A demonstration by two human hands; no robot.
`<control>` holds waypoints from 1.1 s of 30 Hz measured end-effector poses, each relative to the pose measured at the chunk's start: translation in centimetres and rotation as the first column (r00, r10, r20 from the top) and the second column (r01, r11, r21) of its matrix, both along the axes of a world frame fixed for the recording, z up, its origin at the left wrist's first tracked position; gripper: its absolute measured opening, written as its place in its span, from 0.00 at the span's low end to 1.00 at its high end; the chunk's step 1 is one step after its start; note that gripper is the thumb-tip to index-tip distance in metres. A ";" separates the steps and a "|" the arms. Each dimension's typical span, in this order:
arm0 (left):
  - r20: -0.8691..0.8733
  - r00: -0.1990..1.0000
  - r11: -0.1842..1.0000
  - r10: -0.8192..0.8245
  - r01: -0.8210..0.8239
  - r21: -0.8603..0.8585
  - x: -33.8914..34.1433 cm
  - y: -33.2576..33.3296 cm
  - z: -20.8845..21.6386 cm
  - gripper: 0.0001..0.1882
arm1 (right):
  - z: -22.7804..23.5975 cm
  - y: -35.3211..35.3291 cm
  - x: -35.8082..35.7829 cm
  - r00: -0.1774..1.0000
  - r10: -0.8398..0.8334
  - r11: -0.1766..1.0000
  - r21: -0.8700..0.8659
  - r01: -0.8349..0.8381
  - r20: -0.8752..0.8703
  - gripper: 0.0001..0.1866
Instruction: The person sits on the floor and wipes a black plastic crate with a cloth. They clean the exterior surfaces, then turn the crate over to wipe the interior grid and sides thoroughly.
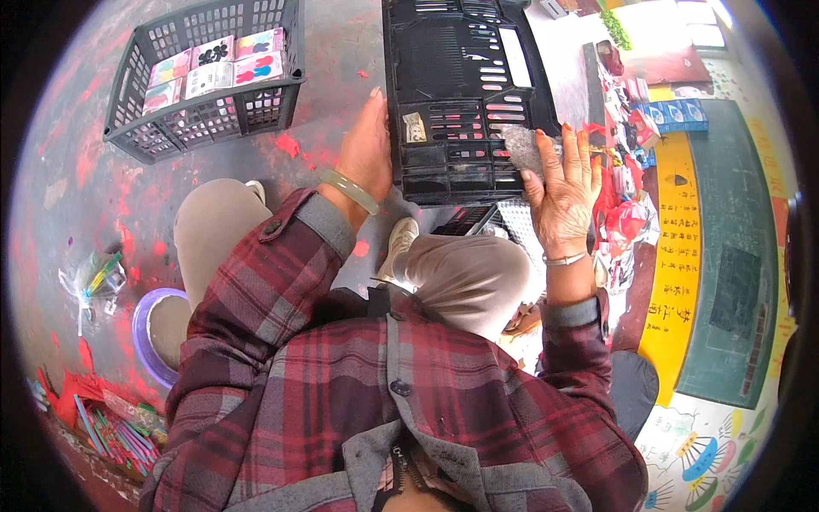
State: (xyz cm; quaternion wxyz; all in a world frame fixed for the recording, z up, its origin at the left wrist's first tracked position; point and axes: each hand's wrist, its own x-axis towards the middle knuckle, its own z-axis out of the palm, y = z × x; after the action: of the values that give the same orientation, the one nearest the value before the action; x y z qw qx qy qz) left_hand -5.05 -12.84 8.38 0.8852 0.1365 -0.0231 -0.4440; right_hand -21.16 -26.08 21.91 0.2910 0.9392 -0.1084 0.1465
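A black slotted plastic crate (465,111) stands in front of my knees, a flat panel facing up with a small pale label (415,128) on it. My left hand (367,149), with a pale green bangle at the wrist, grips the crate's left edge. Some of its fingers are hidden behind the edge. At the crate's near right corner, my right hand (563,183) presses a grey fuzzy scrubbing pad (522,147) against the plastic. Its thumb and fingers lie around the pad's right end, and a thin bracelet circles that wrist.
Another dark crate (205,111) at the far left holds several small printed packs. A purple-rimmed tub (158,337) stands by my left leg, near a clear bag (92,277) and colourful thin sticks (124,431). Red and white wrappers (627,222) are piled at right before a green chalkboard (725,256).
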 end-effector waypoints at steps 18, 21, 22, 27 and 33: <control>0.093 0.994 0.998 -0.064 0.066 -0.020 -0.5 0.5 1.9 0.35 | -2.0 2.1 1.7 0.942 0.327 0.942 0.109 -0.318 -0.080 0.20; 0.153 0.988 1.000 -0.025 0.026 -0.008 -0.2 0.4 1.3 0.35 | 0.2 -0.2 0.7 0.977 0.214 0.960 0.178 -0.215 0.028 0.19; 0.142 0.989 0.998 -0.042 0.047 -0.033 -0.3 0.4 1.6 0.35 | 0.6 -1.4 -0.4 0.980 0.189 0.958 0.207 -0.196 0.053 0.18; 0.108 0.989 0.994 -0.097 0.103 -0.045 0.0 -0.6 1.2 0.36 | 0.1 -4.5 -1.7 0.939 0.168 0.966 0.138 -0.217 0.300 0.17; 0.107 0.985 0.986 -0.134 0.143 -0.089 0.3 -0.6 0.8 0.38 | -4.2 1.0 2.0 0.933 0.234 0.955 0.117 -0.273 0.272 0.14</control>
State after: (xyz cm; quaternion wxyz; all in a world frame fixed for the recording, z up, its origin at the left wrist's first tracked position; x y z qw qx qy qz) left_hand -4.76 -13.45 9.16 0.8554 0.1139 -0.0987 -0.4955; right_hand -19.21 -25.10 17.69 0.1805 0.9381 -0.0333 0.2938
